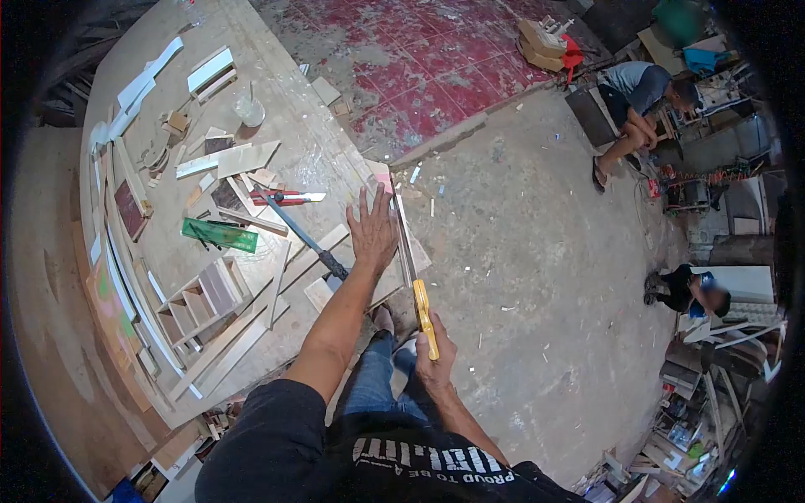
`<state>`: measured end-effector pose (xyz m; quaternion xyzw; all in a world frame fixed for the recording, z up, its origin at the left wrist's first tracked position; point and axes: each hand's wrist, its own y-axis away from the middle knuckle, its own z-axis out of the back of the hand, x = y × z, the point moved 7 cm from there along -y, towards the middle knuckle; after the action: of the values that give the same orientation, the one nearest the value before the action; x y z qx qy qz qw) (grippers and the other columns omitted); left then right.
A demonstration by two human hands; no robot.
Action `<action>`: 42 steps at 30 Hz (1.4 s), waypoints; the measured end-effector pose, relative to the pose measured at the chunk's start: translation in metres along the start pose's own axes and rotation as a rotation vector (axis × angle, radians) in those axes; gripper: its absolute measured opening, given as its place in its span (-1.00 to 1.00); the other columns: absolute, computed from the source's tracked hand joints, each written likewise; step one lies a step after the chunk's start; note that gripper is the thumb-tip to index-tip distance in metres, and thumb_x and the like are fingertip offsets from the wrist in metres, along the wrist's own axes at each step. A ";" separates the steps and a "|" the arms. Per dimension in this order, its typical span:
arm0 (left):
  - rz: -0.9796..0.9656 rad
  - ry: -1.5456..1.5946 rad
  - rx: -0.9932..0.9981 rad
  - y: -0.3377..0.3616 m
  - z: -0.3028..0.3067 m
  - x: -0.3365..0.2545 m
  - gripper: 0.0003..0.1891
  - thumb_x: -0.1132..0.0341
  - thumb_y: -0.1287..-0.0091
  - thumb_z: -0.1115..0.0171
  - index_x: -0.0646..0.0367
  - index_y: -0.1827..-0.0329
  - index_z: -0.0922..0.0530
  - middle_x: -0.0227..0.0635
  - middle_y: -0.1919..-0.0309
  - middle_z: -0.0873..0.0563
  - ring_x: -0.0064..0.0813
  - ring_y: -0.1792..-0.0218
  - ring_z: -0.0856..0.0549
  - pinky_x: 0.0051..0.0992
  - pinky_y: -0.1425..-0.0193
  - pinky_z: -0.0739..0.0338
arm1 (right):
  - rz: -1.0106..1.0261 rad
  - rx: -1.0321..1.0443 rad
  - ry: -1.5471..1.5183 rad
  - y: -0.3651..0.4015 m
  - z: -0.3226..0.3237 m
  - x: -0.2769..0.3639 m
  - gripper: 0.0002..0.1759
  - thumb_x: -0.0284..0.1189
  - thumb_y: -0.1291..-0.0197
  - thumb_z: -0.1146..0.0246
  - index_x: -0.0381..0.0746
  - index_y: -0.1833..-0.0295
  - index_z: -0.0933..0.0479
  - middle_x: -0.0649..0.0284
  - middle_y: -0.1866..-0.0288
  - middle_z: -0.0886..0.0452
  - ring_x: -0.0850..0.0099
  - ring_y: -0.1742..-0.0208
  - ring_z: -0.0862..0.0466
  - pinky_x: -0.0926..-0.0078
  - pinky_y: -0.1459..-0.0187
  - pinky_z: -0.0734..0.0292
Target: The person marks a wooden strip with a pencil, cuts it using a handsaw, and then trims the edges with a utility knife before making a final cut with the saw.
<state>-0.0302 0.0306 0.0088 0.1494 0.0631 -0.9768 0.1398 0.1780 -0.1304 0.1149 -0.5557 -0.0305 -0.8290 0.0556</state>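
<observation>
My right hand (438,356) is closed around the yellow handle (426,323) of a saw. The narrow saw blade (406,243) runs forward along the edge of the workbench. My left hand (373,233) lies flat with fingers spread at the bench's edge, just left of the blade; what is under the palm is mostly hidden. A pink-topped piece (384,179) shows beyond its fingertips. Beside my left wrist lies a long tool with a dark grip (333,264). Further left are a red utility knife (285,199) and a green box (220,235).
Wood strips and offcuts cover much of the workbench (293,109), with a small compartmented wooden frame (201,302) and a clear cup (249,111). Scraps dot the concrete floor (537,293). Two people, one seated (641,96) and one lower down (692,289), are at the right.
</observation>
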 end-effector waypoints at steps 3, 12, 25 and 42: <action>0.009 -0.022 0.047 -0.003 -0.002 0.000 -0.46 0.14 -0.59 0.10 0.01 -0.60 -0.32 -0.41 -0.71 -0.17 -0.09 -0.72 -0.01 0.17 -0.68 0.15 | 0.055 0.017 -0.016 0.001 -0.003 0.007 -0.42 -0.49 -0.40 -0.26 -0.42 -0.49 -0.43 -0.17 -0.09 -0.74 0.23 0.03 -0.82 0.40 0.00 -0.66; -0.028 -0.044 0.057 -0.002 0.000 0.000 -0.43 0.20 -0.59 0.15 0.12 -0.64 -0.26 -0.38 -0.71 -0.17 -0.09 -0.71 -0.03 0.19 -0.68 0.13 | 0.094 0.022 0.028 0.030 -0.007 -0.011 -0.42 -0.51 -0.40 -0.25 -0.45 -0.49 -0.41 -0.21 -0.08 -0.73 0.12 0.06 -0.83 0.34 0.05 -0.69; -0.026 0.012 -0.001 0.000 0.002 0.001 -0.47 0.20 -0.57 0.10 0.06 -0.57 -0.33 -0.31 -0.69 -0.21 -0.04 -0.70 -0.07 0.22 -0.67 0.10 | 0.142 -0.028 -0.046 -0.008 -0.004 -0.006 -0.49 -0.45 -0.47 -0.19 -0.40 -0.47 -0.46 -0.12 -0.11 -0.74 0.34 0.04 -0.76 0.44 0.00 -0.61; -0.028 -0.046 -0.019 -0.007 -0.001 0.004 -0.46 0.15 -0.55 0.08 0.00 -0.57 -0.34 -0.41 -0.69 -0.22 -0.11 -0.71 -0.08 0.22 -0.64 0.05 | 0.143 -0.032 -0.007 0.000 -0.020 -0.020 -0.47 -0.48 -0.47 -0.19 -0.37 -0.49 -0.44 -0.25 -0.14 -0.71 0.17 0.01 -0.83 0.36 0.05 -0.67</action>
<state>-0.0354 0.0360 0.0074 0.1246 0.0714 -0.9812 0.1290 0.1669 -0.1318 0.0882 -0.5602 0.0222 -0.8213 0.1058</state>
